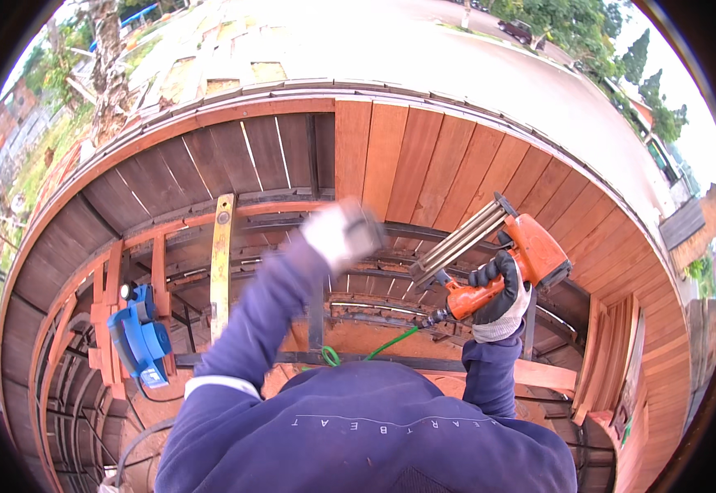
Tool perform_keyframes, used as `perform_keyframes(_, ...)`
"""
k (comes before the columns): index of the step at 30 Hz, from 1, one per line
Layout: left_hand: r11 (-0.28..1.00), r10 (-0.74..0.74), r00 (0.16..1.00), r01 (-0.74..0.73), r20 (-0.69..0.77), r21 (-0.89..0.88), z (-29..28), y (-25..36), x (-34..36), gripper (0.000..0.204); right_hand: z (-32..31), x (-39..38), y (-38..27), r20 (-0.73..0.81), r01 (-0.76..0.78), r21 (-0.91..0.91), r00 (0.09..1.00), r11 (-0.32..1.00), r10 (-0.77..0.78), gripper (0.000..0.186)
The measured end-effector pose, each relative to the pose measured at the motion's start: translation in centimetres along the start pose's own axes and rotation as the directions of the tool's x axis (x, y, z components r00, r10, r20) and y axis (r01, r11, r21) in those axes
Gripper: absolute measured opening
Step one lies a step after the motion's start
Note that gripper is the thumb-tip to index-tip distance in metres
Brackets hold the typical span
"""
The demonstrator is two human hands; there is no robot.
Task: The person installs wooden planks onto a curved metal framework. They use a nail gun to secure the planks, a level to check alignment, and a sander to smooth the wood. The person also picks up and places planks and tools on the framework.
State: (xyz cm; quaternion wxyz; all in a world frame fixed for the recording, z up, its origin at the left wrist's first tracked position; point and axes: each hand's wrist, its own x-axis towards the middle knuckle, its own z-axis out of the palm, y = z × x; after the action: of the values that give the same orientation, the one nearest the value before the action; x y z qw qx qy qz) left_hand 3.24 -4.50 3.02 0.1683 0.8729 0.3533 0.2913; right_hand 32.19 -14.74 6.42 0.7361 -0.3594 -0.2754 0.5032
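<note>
My right hand (501, 300), in a black and light grey glove, is wrapped round the handle of an orange pneumatic nail gun (536, 251). The gun's long metal magazine (463, 245) slants down to the left, and a green air hose (392, 343) runs from the handle's lower end. Further left, my left hand (343, 234) reaches forward over the frame's edge, close to the fitted reddish planks (432, 164). Motion smears its pale glove and darker finger area, so its grip and anything in it cannot be made out.
A blue power planer (140, 341) rests on wooden pieces at the left. Near it, a yellow spirit level (222, 263) lies across the curved dark metal frame (284, 358). Dark boards (202, 164) with gaps line the far left; stacked planks (612, 353) stand at the right.
</note>
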Motion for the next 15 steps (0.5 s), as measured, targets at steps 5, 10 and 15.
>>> perform_keyframes(5, 0.672, -0.158, 0.897, 0.403, 0.412, -0.621, 12.8, 11.4, -9.3, 0.036, 0.3, 1.8, -1.0, 0.096, -0.059, 0.018, 0.994, 0.998, 0.057, 0.022)
perform_keyframes(10, 0.747, -0.397, 0.872, 0.488, 0.286, -0.452, 10.5, 15.1, -7.7, 0.029, 1.9, 2.9, -0.2, 0.178, -0.073, -0.04, 0.981, 0.996, 0.079, 0.025)
perform_keyframes(15, 0.852, -0.359, 0.924, 0.381, 0.13, -0.359, 11.9, 17.3, -6.9, 0.034, 3.7, 1.5, -1.1, 0.455, -0.18, -0.17, 0.858, 0.969, 0.239, 0.018)
